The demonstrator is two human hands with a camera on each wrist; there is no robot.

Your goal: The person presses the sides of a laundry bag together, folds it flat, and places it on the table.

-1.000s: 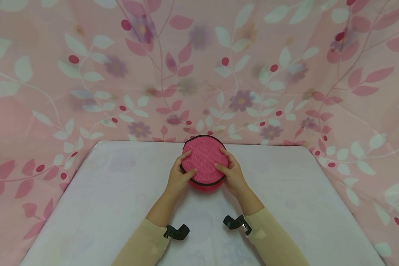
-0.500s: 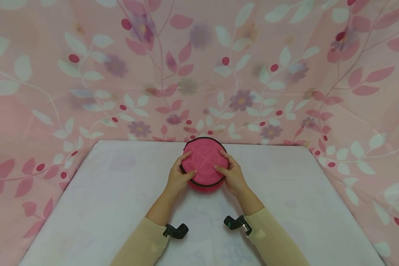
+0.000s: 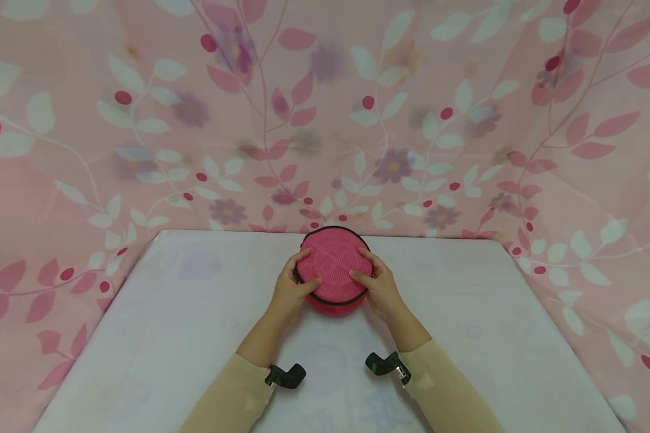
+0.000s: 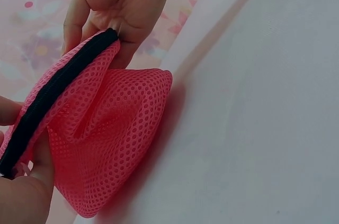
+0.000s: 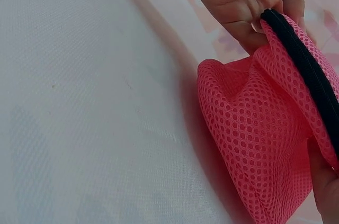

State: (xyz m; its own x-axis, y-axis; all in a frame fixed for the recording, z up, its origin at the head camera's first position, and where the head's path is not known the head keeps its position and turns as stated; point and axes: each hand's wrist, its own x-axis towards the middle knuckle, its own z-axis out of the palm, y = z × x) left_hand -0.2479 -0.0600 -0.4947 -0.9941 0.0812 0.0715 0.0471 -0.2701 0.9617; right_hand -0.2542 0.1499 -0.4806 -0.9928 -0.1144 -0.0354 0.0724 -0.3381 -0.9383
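Observation:
A round pink mesh zip bag [image 3: 336, 267] with a black zipper band [image 4: 58, 86] round its top is held at the middle of the table's far side. My left hand [image 3: 290, 287] grips its left edge, thumb on the mesh top. On the opposite edge, my right hand [image 3: 381, 288] holds it the same way, thumb over the top and other fingers round the side. Both wrist views show the softer lower part of the bag sagging in folds below the zipper, close over the white cloth. The underside and several fingers are hidden behind the bag.
A white cloth covers the table [image 3: 195, 325]. Pink floral fabric [image 3: 325, 120] hangs behind it and along both sides. Small black wrist cameras [image 3: 287, 376] stick out inward from the beige sleeves [image 3: 233, 394].
The far edge of the bag has dipped slightly toward me, so its top looks a little flatter. Both hands keep their hold in nearly the same place.

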